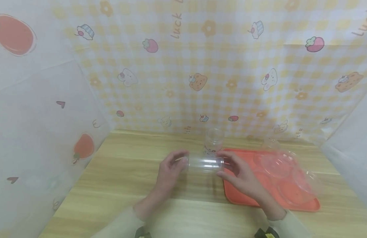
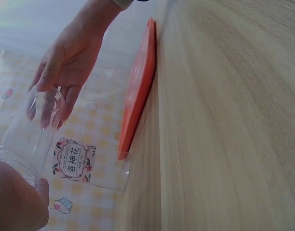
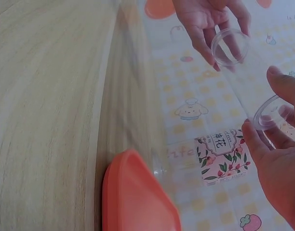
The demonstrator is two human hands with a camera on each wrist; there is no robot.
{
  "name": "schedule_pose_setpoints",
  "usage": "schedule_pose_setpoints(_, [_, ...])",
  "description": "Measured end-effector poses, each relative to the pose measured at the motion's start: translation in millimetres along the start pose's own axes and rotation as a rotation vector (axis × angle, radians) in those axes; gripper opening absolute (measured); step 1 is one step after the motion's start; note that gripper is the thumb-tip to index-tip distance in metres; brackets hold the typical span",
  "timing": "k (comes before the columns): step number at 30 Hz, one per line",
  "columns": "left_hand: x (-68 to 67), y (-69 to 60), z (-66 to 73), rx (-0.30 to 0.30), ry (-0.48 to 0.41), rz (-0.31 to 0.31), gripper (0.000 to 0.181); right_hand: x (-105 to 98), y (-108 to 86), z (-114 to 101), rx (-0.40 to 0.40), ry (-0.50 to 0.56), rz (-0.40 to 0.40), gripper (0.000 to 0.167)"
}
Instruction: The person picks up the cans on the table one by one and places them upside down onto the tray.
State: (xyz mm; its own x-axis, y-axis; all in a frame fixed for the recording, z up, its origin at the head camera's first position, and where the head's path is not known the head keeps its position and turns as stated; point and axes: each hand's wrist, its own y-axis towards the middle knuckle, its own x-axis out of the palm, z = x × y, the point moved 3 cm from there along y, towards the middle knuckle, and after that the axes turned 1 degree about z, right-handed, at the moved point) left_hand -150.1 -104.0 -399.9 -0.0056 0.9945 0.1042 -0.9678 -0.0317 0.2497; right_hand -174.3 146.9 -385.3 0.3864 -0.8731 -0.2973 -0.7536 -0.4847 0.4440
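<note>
A clear, empty-looking plastic jar [image 1: 203, 164] lies sideways in the air above the table, between both hands. My left hand [image 1: 169, 169] grips its left end, where the left wrist view shows a ridged neck [image 2: 18, 166]. At the jar's other end is my right hand [image 1: 242, 175], thumb and fingers spread around the edge; some fingers show through the plastic in the left wrist view. Just behind stands a second clear jar [image 1: 214, 136], upright, with a pink floral label [image 2: 74, 160] bearing Chinese characters.
To the right, a red-orange tray [image 1: 243, 201] lies on the wooden table [image 1: 118, 185]. Several clear round plastic pieces [image 1: 275, 166] lie on it, some overhanging its right edge. A patterned cloth [image 1: 177, 96] hangs behind the table.
</note>
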Motion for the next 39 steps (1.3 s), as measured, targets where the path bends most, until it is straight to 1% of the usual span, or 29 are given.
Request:
schedule_pose_setpoints(6, [-1.1, 0.5, 1.1, 0.015, 0.035, -0.007, 0.031, -2, -1.5, 3, -0.029, -0.002, -0.007, 0.058])
schedule_pose_setpoints(12, [-3.5, 1.8, 1.4, 0.022, 0.036, -0.016, 0.030, -5, -3.8, 3, -0.035, -0.010, -0.001, 0.059])
schedule_pose_setpoints(17, [-5.9, 4.0, 3.0, 0.039, 0.088, -0.016, 0.031, -8, -5.0, 1, -0.051, 0.002, -0.008, 0.060])
schedule_pose_setpoints(21, [-8.2, 6.1, 3.9, 0.051, 0.112, -0.016, 0.031, -11, -5.4, 1, -0.051, 0.016, -0.015, 0.061])
schedule_pose_setpoints(30, [-13.7, 10.4, 4.2, 0.045, 0.132, -0.028, 0.031, -17, -6.8, -2, -0.094, 0.031, -0.030, 0.059])
schedule_pose_setpoints(34, [-15.2, 11.9, 3.9, 0.041, 0.139, -0.037, 0.029, -21, -7.6, -3, -0.077, 0.038, -0.024, 0.060])
schedule_pose_setpoints(39, [-17.4, 14.6, 4.1, 0.039, 0.167, -0.041, 0.031, -26, -7.7, -6, -0.060, 0.048, -0.028, 0.061])
